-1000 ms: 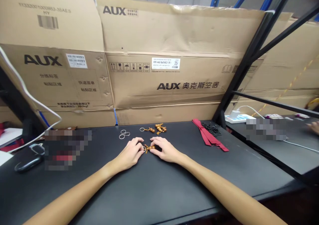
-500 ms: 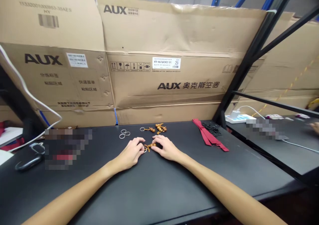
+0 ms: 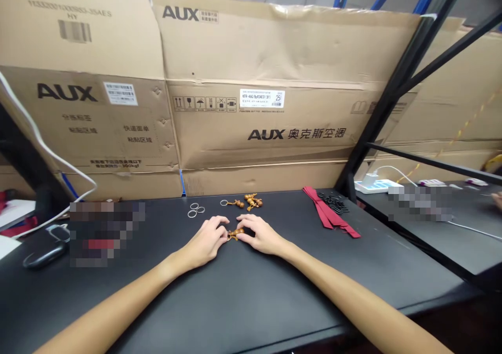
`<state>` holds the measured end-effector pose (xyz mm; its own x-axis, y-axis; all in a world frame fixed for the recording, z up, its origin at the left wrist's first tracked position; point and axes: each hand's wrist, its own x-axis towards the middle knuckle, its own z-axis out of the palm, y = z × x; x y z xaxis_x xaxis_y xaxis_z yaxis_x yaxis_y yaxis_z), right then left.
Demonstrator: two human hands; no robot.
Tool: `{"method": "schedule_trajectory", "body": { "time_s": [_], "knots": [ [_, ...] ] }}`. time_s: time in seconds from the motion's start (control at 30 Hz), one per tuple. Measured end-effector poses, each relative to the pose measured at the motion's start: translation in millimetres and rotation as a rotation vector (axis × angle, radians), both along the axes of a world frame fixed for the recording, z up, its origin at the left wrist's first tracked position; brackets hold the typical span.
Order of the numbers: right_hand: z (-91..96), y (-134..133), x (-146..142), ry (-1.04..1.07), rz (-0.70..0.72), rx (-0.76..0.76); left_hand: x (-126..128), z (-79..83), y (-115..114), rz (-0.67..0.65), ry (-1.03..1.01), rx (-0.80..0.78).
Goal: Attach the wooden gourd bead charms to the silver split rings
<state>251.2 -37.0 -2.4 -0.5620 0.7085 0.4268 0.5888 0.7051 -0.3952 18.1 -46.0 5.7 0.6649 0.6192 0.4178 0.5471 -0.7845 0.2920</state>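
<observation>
My left hand (image 3: 207, 241) rests on the black table with its fingertips closed at the cord end of a small brown gourd pendant (image 3: 236, 232). From the other side, the thumb and fingers of my right hand (image 3: 259, 233) grip the pendant's beaded body. The metal ring at the cord end is mostly covered by my left fingers. Just beyond my hands lies another gourd pendant (image 3: 238, 204) with a split ring (image 3: 224, 203) on its cord. Beside it sits a small pile of gourd pendants (image 3: 253, 202). Three loose split rings (image 3: 192, 214) lie beyond my left hand.
Red ribbon strips (image 3: 327, 213) and a heap of black loops (image 3: 334, 203) lie to the right. A black rounded object (image 3: 45, 254) is at the left. Cardboard (image 3: 259, 150) walls the back. A black metal post (image 3: 376, 118) stands right. Another person's hand (image 3: 498, 200) shows at the edge.
The pendant has shifted slightly left, toward my left fingers. Its ring, visible before, is now mostly hidden. My right hand has moved slightly left with it.
</observation>
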Motion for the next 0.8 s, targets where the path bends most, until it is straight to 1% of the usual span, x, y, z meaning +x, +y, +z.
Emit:
{"method": "schedule_trajectory", "body": {
  "time_s": [0.13, 0.47, 0.53, 0.67, 0.8],
  "knots": [
    [-3.1, 3, -1, 0.000, -0.085, 0.009, 0, -1.0, 0, -0.006, 0.006, 0.003],
    [-1.9, 0, -4, 0.000, -0.209, 0.005, 1, 1.0, 1, -0.026, 0.000, -0.035],
    [-1.4, 0, -3, 0.027, -0.185, -0.004, 1, 2.4, -1, -0.025, 0.002, -0.039],
    [2.9, -3, -3, 0.131, -0.017, -0.048, 0, 4.1, -3, 0.007, 0.021, -0.010],
    [7.5, -8, -4, 0.189, 0.082, -0.081, 0, 3.1, -4, 0.024, 0.017, 0.041]
  ]
}}
